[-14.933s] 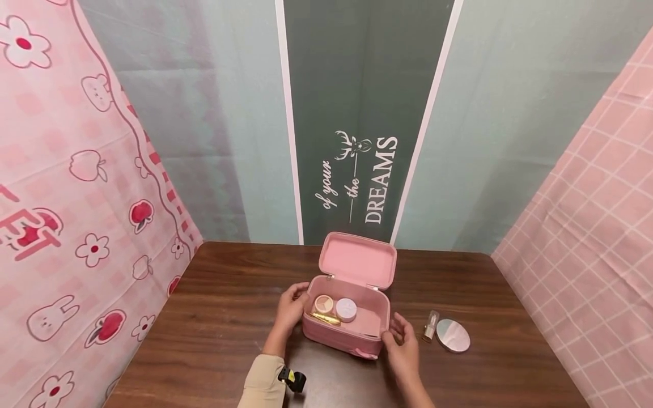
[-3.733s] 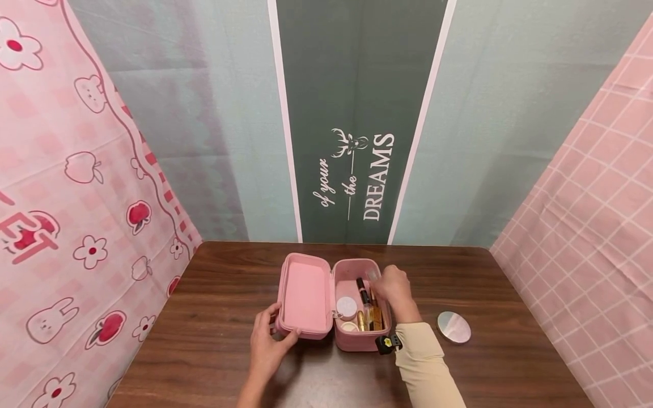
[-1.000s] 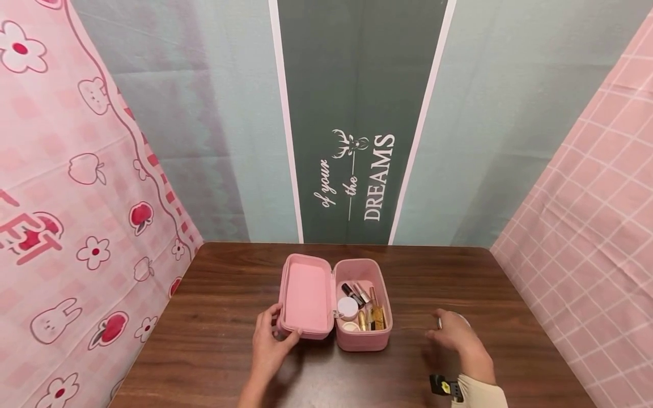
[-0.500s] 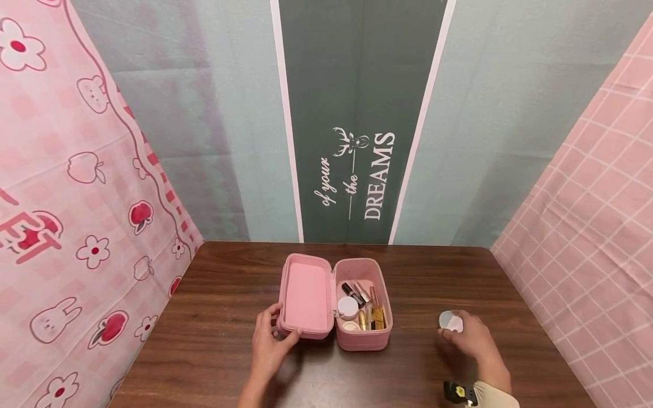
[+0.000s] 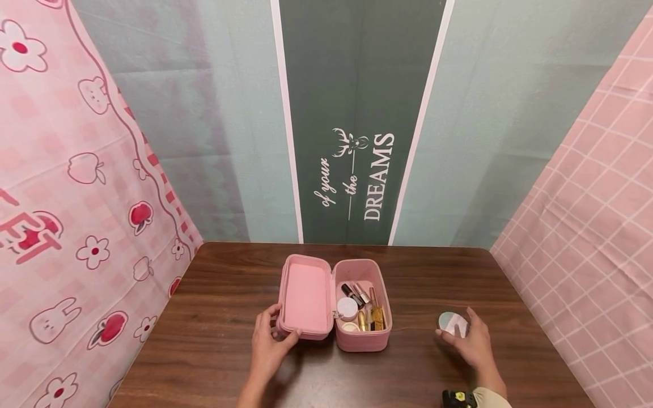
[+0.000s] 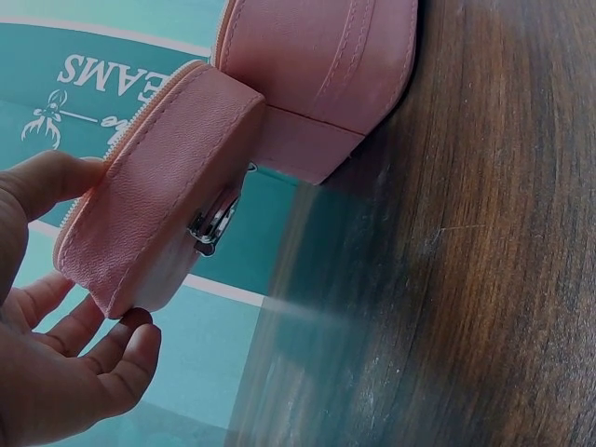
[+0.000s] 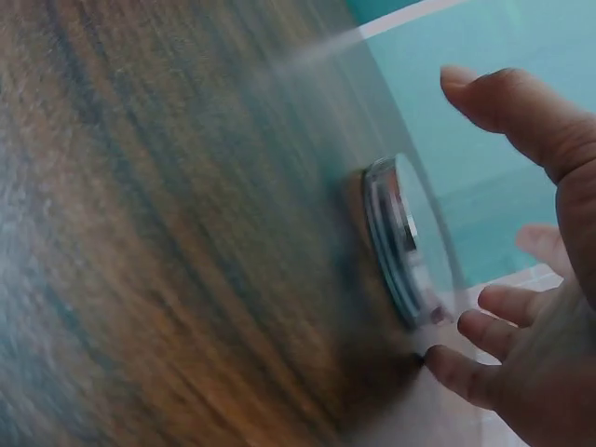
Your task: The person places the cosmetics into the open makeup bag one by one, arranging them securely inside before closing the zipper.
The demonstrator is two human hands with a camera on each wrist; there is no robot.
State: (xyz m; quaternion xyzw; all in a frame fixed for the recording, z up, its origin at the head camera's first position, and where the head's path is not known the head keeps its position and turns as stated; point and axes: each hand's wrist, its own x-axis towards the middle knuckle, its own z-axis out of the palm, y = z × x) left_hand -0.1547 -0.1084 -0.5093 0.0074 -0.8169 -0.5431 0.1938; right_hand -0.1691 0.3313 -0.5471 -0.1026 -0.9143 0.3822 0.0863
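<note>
While left wrist view shows lid (image 6: pixel 158 168) metalwork (image 6: pixel 216 223), head shows makeup (image 5: pixel 362 321), mirror (image 5: pixel 451 323).

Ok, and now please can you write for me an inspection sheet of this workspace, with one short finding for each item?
Surface: brown table with wood grain, a soft shine near the front.
Job's things: pink box with its lid open to the left; inside, a white jar, a black tube, a gold tube and more small makeup. Round mirror outside the box, to its right.
Clutter: nothing seen.
Hands: left hand holds the lid; right hand is spread beside the mirror, contact uncertain.
Cables: nothing seen.
Surroundings: green panel with lettering behind; pink printed cloth left, pink checked cloth right.
</note>
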